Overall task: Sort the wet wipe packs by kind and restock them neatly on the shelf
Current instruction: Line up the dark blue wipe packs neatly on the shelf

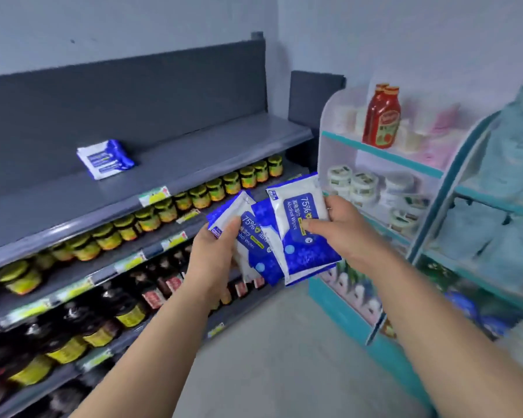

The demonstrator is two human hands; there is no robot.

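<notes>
I hold a fan of blue-and-white alcohol wipe packs in front of the shelves. My left hand (215,254) grips the left packs (254,245), thumb on the front. My right hand (338,227) grips the rightmost pack (299,230), which overlaps the others. A small stack of the same blue-and-white wipe packs (104,158) lies flat on the grey top shelf (194,158), left of its middle. Both hands hover below and to the right of that stack, level with the second shelf.
Rows of yellow-labelled jars (200,196) fill the second shelf, dark bottles (109,309) the ones below. A white and teal display rack (381,152) stands at right with red ketchup bottles (381,119) and round tubs (354,182). Grey floor (284,357) lies between.
</notes>
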